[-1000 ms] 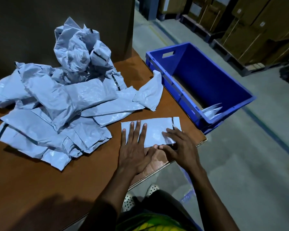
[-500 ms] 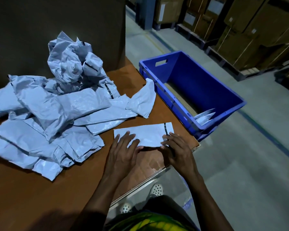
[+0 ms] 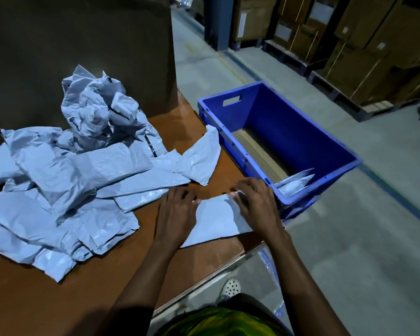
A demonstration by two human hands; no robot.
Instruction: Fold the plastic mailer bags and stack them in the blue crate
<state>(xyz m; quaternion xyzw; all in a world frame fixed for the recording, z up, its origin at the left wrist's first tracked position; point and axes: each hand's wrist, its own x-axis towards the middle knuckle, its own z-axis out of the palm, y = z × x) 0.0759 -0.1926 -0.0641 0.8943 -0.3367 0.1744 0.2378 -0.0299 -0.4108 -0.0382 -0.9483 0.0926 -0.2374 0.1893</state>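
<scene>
Lying flat at the near corner of the brown worktop (image 3: 58, 299), a pale grey mailer bag (image 3: 218, 219) sits between the two hands. The left hand (image 3: 177, 209) is curled over its left end, thumb tip pinching the far edge. The right hand (image 3: 255, 204) is curled over the right end and pinches the far corner, which is raised slightly off the surface. Both hands cover the ends of the bag, so how many layers lie under them cannot be told.

Just right of the worktop stands the blue crate (image 3: 289, 122), touching or nearly touching its edge. A few folded bags (image 3: 294, 183) lean in its near corner, partly hidden by the crate wall, on a ribbed cardboard sheet (image 3: 257, 151).

To the left, a crumpled pile of bags (image 3: 70, 178) covers much of the worktop and runs out of view. One loose bag (image 3: 201, 156) reaches from it toward the crate, just beyond the hands. A large dark box (image 3: 83, 44) stands behind the pile. Stacked cardboard boxes (image 3: 374, 44) line the grey floor (image 3: 349, 238) beyond, dim and hard to make out. A perforated shoe (image 3: 230, 287) shows below the worktop edge.
</scene>
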